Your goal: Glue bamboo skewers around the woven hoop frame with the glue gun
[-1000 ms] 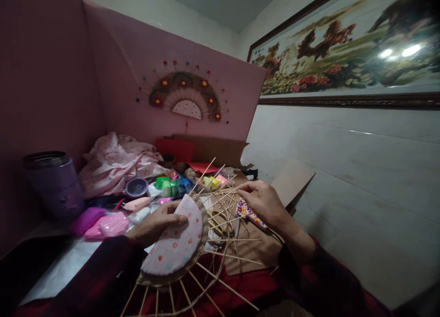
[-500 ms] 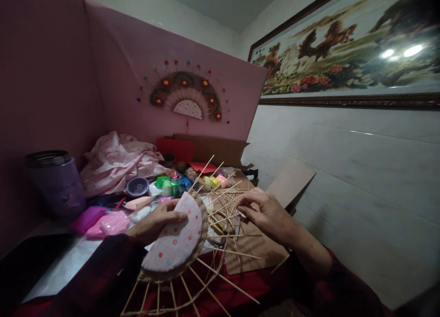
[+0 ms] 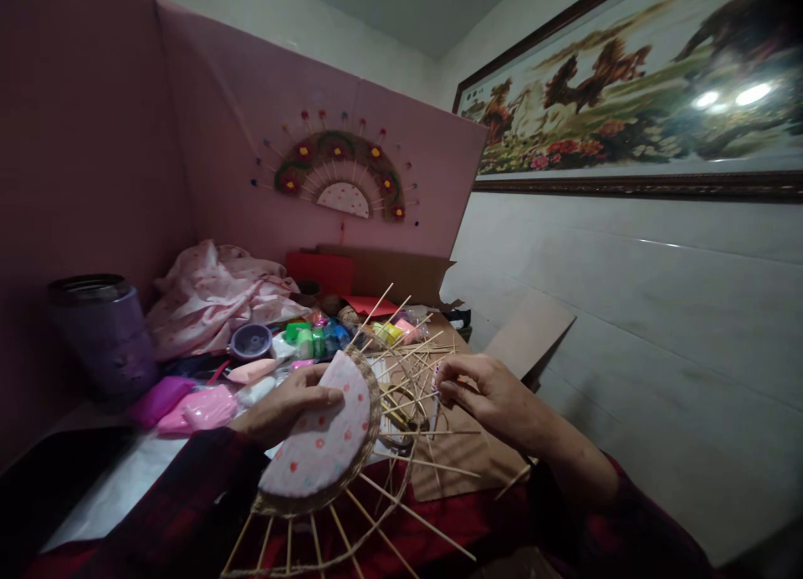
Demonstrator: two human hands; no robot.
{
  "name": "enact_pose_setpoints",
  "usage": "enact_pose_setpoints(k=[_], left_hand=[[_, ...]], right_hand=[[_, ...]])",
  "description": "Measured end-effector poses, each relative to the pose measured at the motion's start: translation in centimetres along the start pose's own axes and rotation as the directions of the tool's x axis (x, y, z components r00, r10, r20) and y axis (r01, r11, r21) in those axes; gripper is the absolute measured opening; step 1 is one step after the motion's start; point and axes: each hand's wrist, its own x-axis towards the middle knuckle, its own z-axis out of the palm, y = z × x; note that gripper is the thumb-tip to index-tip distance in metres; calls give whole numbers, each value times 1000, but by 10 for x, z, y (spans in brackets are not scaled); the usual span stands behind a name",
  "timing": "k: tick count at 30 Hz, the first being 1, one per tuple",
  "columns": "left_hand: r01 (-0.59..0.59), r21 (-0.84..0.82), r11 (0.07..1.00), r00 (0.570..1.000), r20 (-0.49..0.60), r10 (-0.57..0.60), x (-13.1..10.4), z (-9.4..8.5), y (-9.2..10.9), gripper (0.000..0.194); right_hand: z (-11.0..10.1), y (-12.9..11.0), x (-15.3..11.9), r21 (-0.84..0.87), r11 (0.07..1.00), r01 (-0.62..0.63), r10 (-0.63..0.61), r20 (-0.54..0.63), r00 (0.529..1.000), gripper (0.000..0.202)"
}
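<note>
My left hand (image 3: 289,403) grips a half-disc (image 3: 323,445) covered in white cloth with small red flowers, the thumb on top and the other fingers behind it. A band of woven twine (image 3: 370,432) borders its curved edge. Thin wooden sticks (image 3: 432,522) fan out from that edge, and a strand of twine (image 3: 384,512) crosses them farther out. At the right, my right hand (image 3: 486,395) is closed in a pinch by the stick tips. What lies between its fingertips is too small to make out. Gold-handled scissors (image 3: 401,412) show behind the sticks.
Brown cardboard (image 3: 464,466) lies under the sticks. Bags of coloured clay (image 3: 204,407), a purple tumbler (image 3: 104,336), its lid (image 3: 249,342) and crumpled pink cloth (image 3: 219,299) are at the left. A similar decorated fan (image 3: 342,198) hangs on the pink board (image 3: 226,119).
My right hand has shifted slightly right and down, away from the half-disc. The left hand and the half-disc have hardly moved.
</note>
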Motion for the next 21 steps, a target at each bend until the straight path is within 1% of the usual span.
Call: enact_pose_setpoints(k=[2,4,7,10,13,16,21], left_hand=[[4,8,1000,1000,-12,-4,-1,0,0,27],[8,9,1000,1000,-25,-8,-2,1,1,27],[13,8,1000,999,-43,-13,-3,3,3,28],[12,18,1000,998,-63,-11,-4,3,3,27],[10,16,1000,998,-64,-9,-3,3,3,27],[10,4,1000,999,-36,-10,-3,2,2,27],[-2,3,1000,1000,-21,2,-2,1,0,25]], right_hand=[[0,0,0,42,999,-17,16,30,999,16],[-1,0,0,69,997,-25,22,32,999,15],[-1,4,-1,65,998,-8,10,-25,1000,13],[-1,12,-2,-20,1000,2,-4,-111,994,10],[-2,17,-2,-150,989,-11,-13,-163,987,8],[-3,18,0,-245,969,-31,-17,-194,981,9],[-4,25,4,-306,950,-54,-14,-214,977,14]])
